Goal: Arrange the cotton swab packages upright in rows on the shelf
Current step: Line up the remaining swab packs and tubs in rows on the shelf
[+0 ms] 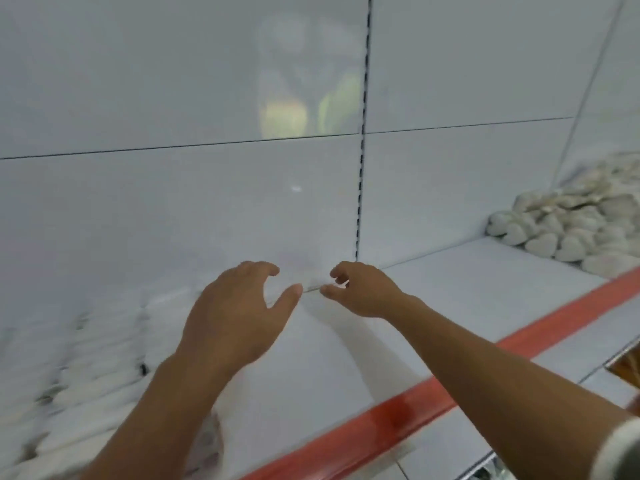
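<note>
White, motion-blurred cotton swab packages (100, 344) occupy the left end of the shelf (485, 282), at about 8 o'clock in the view. They are set in close rows from the back panel (156, 209) toward the front edge. Their print cannot be read, and the blur hides whether each one stands fully upright.

Just right of these rows, at 7 o'clock, the left hand (239, 313) reaches over the shelf toward the back panel, palm down. Its fingers (266, 268) are released, loosely curved, with nothing in them. At 5 o'clock the right hand (363, 292) reaches in beside it in a mirrored pose. The fingers (341, 271) of this hand are likewise released, bent and not grasping anything. The two thumbs point at each other, near but apart.

At 12 o'clock the glossy panel carries a dim yellow-green reflection (298, 105), too soft to make out. A slotted upright (362, 150) runs down the panel to the shelf, just behind the right hand.

A red strip (519, 344) edges the front of the shelf, running from 6 o'clock up to 4 o'clock and passing under the right forearm. At 3 o'clock, well apart from both hands, a heap of heart-shaped packages (571, 230) lies loose against the far right end, white and piled one on another.
</note>
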`<action>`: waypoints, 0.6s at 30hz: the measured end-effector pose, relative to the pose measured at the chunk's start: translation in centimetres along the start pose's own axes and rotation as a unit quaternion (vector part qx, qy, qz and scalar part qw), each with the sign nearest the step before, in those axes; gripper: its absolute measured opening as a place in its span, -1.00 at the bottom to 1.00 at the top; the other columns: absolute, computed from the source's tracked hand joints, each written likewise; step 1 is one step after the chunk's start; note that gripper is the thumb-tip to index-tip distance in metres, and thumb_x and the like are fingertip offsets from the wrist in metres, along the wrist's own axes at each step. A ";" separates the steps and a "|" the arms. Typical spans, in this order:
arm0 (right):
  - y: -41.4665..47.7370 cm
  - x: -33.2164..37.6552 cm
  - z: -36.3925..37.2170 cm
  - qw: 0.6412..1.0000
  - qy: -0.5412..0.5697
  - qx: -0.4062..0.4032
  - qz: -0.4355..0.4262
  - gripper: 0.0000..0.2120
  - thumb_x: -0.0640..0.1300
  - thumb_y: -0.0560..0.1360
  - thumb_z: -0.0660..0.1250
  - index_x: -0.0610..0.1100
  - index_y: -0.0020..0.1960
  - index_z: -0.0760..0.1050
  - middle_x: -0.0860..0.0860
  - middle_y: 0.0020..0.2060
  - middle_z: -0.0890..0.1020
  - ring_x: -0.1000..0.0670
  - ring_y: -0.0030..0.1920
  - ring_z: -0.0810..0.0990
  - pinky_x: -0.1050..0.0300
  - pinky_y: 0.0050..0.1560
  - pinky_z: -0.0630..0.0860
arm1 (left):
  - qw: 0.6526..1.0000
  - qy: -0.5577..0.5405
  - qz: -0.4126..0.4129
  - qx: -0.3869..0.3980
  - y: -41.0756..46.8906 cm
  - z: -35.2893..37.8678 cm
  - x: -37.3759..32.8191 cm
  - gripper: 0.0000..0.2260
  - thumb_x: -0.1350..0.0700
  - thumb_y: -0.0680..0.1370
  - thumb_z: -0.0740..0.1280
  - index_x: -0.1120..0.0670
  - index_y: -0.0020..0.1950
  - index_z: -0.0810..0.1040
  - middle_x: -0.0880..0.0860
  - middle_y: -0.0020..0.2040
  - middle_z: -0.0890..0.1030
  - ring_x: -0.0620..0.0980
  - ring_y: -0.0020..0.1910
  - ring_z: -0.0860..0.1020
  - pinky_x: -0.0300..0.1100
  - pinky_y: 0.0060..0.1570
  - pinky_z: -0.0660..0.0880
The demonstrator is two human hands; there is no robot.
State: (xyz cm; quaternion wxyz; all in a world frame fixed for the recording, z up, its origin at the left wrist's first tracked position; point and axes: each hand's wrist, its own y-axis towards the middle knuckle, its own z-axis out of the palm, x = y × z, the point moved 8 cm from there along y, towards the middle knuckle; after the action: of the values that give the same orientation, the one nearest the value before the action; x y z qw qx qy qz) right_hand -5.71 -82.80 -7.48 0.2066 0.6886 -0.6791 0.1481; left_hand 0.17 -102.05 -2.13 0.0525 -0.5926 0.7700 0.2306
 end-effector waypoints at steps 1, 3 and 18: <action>-0.4 -2.1 -1.4 1.000 -0.015 -0.005 0.019 -0.52 0.19 0.56 0.28 -0.07 0.36 0.43 0.01 0.27 0.55 -0.02 0.25 0.51 0.08 0.23 0.42 | 0.999 -0.033 0.019 0.013 -0.2 1.2 -2.0 -0.52 -0.29 0.58 0.18 -0.09 0.41 0.43 -0.14 0.38 0.46 -0.08 0.38 0.40 -0.11 0.35 0.34; -1.6 -6.4 -4.2 0.998 -0.026 -0.018 0.058 -0.52 0.18 0.56 0.28 -0.08 0.36 0.43 0.01 0.28 0.54 -0.01 0.27 0.49 0.09 0.25 0.40 | 0.995 -0.068 0.041 0.057 -0.6 4.6 -5.0 -0.52 -0.30 0.57 0.18 -0.11 0.42 0.42 -0.16 0.38 0.46 -0.11 0.38 0.40 -0.11 0.36 0.34; -12.4 -42.0 -26.6 0.975 0.034 -0.130 0.177 -0.57 0.11 0.57 0.30 -0.07 0.37 0.43 0.03 0.23 0.53 0.00 0.18 0.51 0.09 0.19 0.46 | 0.973 -0.157 0.115 0.120 4.2 24.2 -39.0 -0.65 -0.25 0.57 0.25 -0.20 0.32 0.45 -0.30 0.16 0.52 -0.29 0.19 0.47 -0.28 0.11 0.34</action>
State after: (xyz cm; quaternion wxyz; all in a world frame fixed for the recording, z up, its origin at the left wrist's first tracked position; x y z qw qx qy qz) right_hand 7.30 -33.23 -5.71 0.2882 0.5189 -0.7964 0.1161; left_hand 2.95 -56.52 -8.57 0.2167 -0.4455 0.8373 0.2315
